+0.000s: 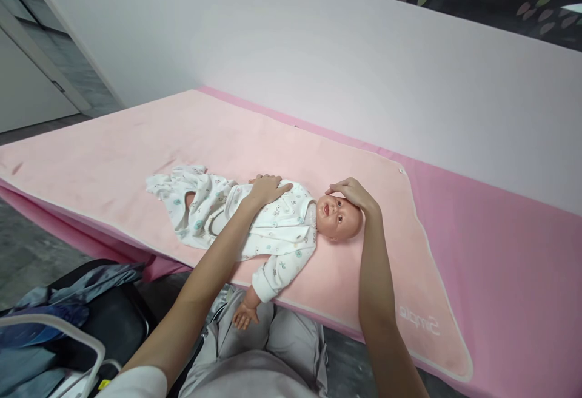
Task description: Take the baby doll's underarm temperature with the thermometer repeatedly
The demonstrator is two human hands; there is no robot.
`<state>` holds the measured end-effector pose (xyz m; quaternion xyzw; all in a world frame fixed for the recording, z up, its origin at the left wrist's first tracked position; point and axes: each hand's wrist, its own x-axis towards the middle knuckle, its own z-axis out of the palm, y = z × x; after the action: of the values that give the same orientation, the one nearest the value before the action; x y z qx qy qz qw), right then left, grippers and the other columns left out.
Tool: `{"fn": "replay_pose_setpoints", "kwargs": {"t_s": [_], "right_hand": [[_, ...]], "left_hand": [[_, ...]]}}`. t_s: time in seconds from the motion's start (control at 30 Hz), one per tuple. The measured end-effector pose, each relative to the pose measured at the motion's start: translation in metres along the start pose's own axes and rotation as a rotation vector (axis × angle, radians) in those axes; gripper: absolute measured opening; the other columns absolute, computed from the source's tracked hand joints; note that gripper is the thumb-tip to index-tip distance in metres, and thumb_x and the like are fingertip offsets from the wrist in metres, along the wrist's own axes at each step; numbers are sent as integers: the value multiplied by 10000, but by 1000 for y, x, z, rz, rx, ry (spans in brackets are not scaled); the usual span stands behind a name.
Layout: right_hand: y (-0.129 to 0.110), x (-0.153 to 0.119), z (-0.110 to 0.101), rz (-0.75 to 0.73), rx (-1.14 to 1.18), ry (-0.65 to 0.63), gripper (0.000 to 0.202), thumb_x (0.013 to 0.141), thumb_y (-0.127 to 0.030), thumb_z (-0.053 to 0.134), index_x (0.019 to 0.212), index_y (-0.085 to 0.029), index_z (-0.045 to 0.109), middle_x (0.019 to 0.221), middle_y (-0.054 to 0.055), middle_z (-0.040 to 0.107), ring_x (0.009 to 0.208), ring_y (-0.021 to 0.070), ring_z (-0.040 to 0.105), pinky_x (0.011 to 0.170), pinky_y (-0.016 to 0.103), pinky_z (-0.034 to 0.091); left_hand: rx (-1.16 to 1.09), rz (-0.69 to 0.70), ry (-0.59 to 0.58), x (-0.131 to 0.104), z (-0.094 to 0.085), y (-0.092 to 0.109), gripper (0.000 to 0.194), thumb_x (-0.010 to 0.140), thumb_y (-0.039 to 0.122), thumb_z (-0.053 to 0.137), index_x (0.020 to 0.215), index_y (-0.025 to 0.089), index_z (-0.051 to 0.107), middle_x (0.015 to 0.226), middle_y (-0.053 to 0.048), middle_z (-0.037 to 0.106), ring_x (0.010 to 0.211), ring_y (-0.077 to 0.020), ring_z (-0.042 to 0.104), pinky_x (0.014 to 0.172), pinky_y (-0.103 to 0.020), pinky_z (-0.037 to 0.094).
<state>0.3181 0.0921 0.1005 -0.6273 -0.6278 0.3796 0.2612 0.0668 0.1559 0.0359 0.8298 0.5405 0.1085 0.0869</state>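
Observation:
A baby doll (339, 218) lies on its back on a pink mat, its head to the right and its face up. It wears a white printed top (282, 222) and white printed trousers (200, 204). My left hand (268, 190) rests on the doll's torso near its far arm, fingers spread. At the far side of the doll's head, my right hand (349, 190) touches the forehead and cheek area with fingers bent but apart. The doll's near arm (248, 308) hangs over the table edge above my lap.
The pink mat (136, 143) covers much of a table with a darker pink cloth (509, 252). Behind it stands a white partition (318, 52). A black chair (104, 313) with clothes is at the lower left.

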Motion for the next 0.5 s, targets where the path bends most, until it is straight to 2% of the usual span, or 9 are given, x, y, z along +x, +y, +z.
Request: {"fn": "replay_pose_setpoints", "kwargs": {"t_s": [0.17,0.5], "right_hand": [[4,1,1,0,17,-27,298,728,-379,527,668,-151,709,756,36,713,770,190,637,700,246,447],[3,0,2,-18,25,-26,281,721,-370,534,660,-157,707,753,23,712,754,183,635,679,235,447]], "left_hand": [[-4,4,-4,0,0,0,576,838,594,283,920,145,635,957,-152,668,944,-317,574,872,-441,324],[6,12,-8,-1,0,-1,587,844,595,264,927,143,629,957,-159,665,954,-326,570,875,-450,320]]}}
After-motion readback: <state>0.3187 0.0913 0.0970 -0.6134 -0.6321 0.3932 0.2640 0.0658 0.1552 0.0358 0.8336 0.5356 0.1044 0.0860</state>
